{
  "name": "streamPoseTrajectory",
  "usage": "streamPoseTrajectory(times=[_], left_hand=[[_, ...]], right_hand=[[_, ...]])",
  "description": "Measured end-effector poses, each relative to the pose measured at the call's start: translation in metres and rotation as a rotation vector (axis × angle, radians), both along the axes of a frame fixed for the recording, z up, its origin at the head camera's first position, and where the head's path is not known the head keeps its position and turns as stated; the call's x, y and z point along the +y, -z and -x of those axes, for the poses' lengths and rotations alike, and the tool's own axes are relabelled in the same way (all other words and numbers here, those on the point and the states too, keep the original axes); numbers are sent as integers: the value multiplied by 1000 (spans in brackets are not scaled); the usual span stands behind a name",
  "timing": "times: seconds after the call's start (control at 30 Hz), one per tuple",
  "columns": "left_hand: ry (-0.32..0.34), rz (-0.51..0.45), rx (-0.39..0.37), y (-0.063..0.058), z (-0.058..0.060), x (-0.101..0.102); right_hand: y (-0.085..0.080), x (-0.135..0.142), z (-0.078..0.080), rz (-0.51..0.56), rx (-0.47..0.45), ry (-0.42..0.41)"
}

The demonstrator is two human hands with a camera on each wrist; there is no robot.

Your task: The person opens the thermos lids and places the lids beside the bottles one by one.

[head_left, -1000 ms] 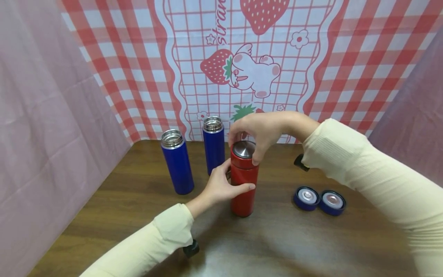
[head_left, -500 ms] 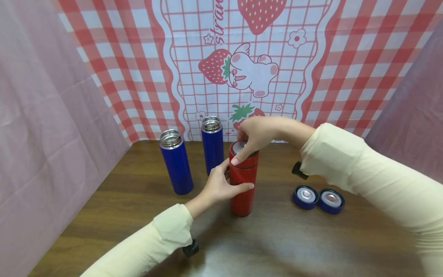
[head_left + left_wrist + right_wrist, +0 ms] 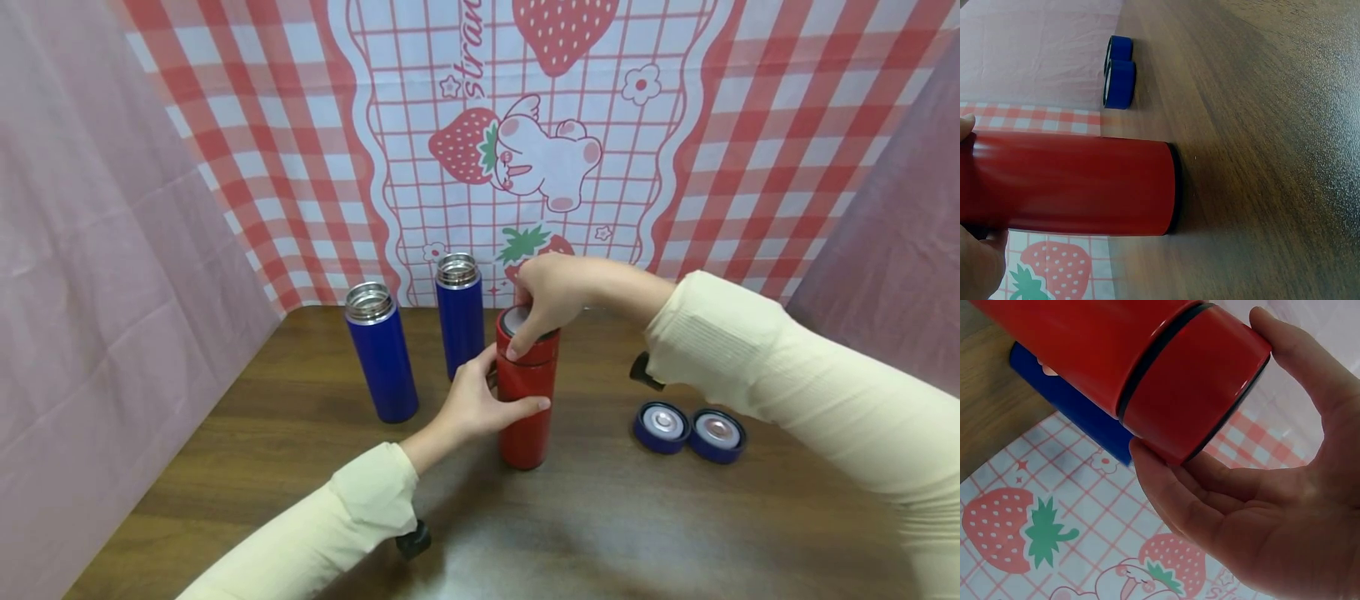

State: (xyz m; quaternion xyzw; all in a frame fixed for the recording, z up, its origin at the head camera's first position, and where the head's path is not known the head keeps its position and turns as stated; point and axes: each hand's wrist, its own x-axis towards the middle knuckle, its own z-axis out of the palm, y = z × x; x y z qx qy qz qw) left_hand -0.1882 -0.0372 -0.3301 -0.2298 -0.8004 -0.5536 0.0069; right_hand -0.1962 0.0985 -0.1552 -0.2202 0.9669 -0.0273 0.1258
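A red thermos [image 3: 522,425] stands upright on the wooden table in the head view. My left hand [image 3: 480,400] grips its body from the left, thumb across the front. From above, my right hand [image 3: 558,292] holds the red lid [image 3: 1200,381] between thumb and fingers, partly covering its top in the head view. A dark ring shows between lid and body in the right wrist view. The thermos's lower body [image 3: 1085,184] and black base rim fill much of the left wrist view. Two lidless blue thermoses, one nearer [image 3: 382,362] and one farther [image 3: 461,321], stand to the left.
Two blue lids, a left one [image 3: 662,427] and a right one [image 3: 717,436], lie side by side, undersides up, right of the red thermos. A strawberry-print cloth [image 3: 405,133] hangs behind the table [image 3: 600,517], with pink cloth at both sides.
My right hand has turned on the lid: its thumb has swung from the lid's right side to its front left. The left hand and red thermos stay in place.
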Motion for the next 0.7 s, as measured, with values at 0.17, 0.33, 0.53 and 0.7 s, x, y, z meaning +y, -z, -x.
streamPoseTrajectory(times=[0.17, 0.33, 0.53, 0.7], left_hand=[[-4, 14, 24, 0, 0, 0], [-11, 7, 32, -1, -1, 0], [-9, 3, 43, 0, 0, 0], [-4, 5, 41, 0, 0, -1]], right_hand=[[0, -1, 0, 5, -11, -2], [-2, 0, 2, 9, -20, -33], [-3, 1, 4, 24, -35, -67], [-3, 3, 5, 26, -41, -107]])
